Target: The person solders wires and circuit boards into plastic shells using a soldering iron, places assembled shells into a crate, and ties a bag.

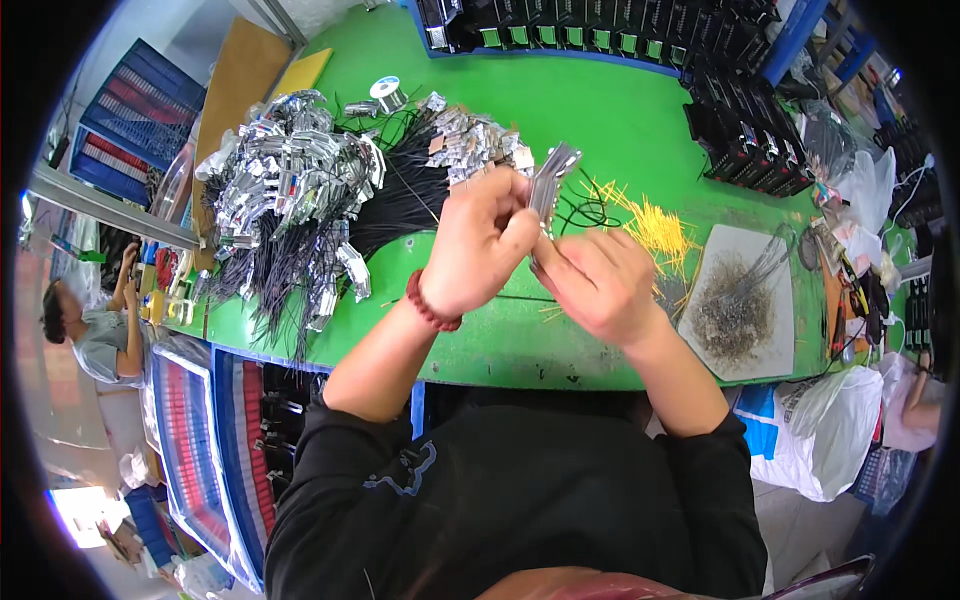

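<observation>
Over the middle of the green table (480,350), my left hand (480,240) grips a silvery metal strip-shaped part (548,188) between thumb and fingers, its far end sticking up and away. My right hand (600,285) is closed in a pinch at the part's near end; what its fingertips hold is hidden. A dark thin cable (590,205) loops out beside the part. To the left of my hands lie a large heap of silvery metal parts with black leads (290,170) and a second bundle of similar pieces (465,140).
Yellow thin sticks or tubes (655,235) lie scattered right of my hands. Beyond them is a white board (720,250) with dark clippings and wires. A wire spool (388,93) stands at the back. Black parts fill racks (750,130) at the far right. Another person (95,330) works at left.
</observation>
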Demonstrator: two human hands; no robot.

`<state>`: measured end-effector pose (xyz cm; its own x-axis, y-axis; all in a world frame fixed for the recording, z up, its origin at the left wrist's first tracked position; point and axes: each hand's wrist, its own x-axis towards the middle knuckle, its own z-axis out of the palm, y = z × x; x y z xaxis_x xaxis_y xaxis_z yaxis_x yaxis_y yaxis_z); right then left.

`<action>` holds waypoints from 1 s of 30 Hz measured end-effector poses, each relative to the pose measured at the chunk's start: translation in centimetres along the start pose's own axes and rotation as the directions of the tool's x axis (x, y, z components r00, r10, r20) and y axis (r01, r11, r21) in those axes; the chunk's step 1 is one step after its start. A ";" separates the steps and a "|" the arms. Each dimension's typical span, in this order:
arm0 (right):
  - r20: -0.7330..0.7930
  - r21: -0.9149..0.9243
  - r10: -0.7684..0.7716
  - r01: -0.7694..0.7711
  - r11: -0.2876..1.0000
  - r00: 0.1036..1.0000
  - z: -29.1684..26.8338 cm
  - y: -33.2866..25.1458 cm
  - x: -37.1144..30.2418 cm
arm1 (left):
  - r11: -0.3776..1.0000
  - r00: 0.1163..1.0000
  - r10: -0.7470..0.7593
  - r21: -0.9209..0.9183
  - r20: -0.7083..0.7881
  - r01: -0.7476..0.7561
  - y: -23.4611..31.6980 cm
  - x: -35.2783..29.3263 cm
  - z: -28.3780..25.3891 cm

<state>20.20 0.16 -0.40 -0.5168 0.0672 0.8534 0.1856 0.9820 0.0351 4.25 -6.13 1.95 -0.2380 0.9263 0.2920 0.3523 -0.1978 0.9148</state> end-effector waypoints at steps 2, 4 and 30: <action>0.085 -0.005 0.012 -0.011 1.000 0.996 -0.3 0.9 0.4 | 0.993 0.995 0.043 0.112 -0.087 -0.033 0.6 0.8 0.3; -0.077 0.305 0.033 -0.008 0.952 0.996 -1.1 2.1 0.5 | 0.969 0.987 0.093 0.238 -0.130 -0.059 1.2 1.4 -0.3; 0.046 -0.012 0.104 -0.104 0.995 0.993 -0.5 3.2 1.7 | 0.913 0.973 -0.161 -0.349 0.164 0.210 -0.9 4.0 -1.5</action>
<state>20.29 3.32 1.41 -0.5321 0.1773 0.8279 0.2485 0.9675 -0.0475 1.61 -2.79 2.74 -0.1401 0.9860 0.0907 -0.0439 -0.0977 0.9942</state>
